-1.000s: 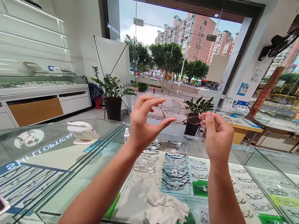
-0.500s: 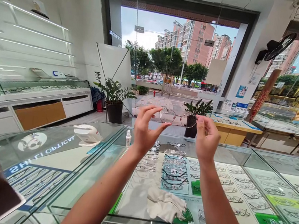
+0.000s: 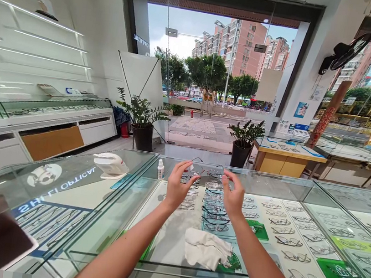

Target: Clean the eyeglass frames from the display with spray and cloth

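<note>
- Eyeglasses with thin dark rims and clear lenses [image 3: 204,172] are held up in both hands above the far part of the counter, their curved temple ends showing above the rims.
- Left hand [image 3: 178,185]: gripping the left rim, fingertips above and thumb below.
- Right hand [image 3: 233,195]: thumb and fingers pinched at the right end of the frame.
- Glass-topped display counter [image 3: 160,267] below, with a column of dark-framed spectacles [image 3: 216,218] inside on a pale blue panel, and more pairs to the right.
- Crumpled off-white cloth [image 3: 206,248] on the counter between the forearms, beside a green patch partly hidden by it.
- Small white spray bottle [image 3: 161,170] upright, left of the left hand.
- Rounded white device [image 3: 110,166] on the left-hand counter.
- Leafy green plants in dark pots [image 3: 143,137] farther off, before tall glass doors [image 3: 211,76].
</note>
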Tool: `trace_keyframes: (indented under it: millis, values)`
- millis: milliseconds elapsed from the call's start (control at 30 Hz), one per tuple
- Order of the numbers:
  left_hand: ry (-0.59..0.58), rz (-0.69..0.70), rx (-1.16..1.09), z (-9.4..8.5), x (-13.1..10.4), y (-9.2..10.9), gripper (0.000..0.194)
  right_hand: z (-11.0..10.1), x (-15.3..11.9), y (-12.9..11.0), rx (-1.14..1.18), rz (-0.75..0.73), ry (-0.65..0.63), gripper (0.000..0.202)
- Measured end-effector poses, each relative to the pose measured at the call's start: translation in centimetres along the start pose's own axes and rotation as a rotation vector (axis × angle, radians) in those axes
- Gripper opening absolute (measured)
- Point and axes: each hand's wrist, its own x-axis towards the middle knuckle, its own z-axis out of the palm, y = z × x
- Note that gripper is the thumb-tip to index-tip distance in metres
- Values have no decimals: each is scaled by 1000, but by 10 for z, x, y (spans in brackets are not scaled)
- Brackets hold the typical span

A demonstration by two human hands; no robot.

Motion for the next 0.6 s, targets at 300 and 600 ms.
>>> trace_keyframes:
  millis: [300, 600]
  values:
    - [-32, -54, 4, 6, -10, -4, 47, 0, 1, 8, 16, 87, -10, 36]
    - [-17, -57, 14, 7, -10, 1, 47, 2, 0, 0, 157, 65, -15, 35]
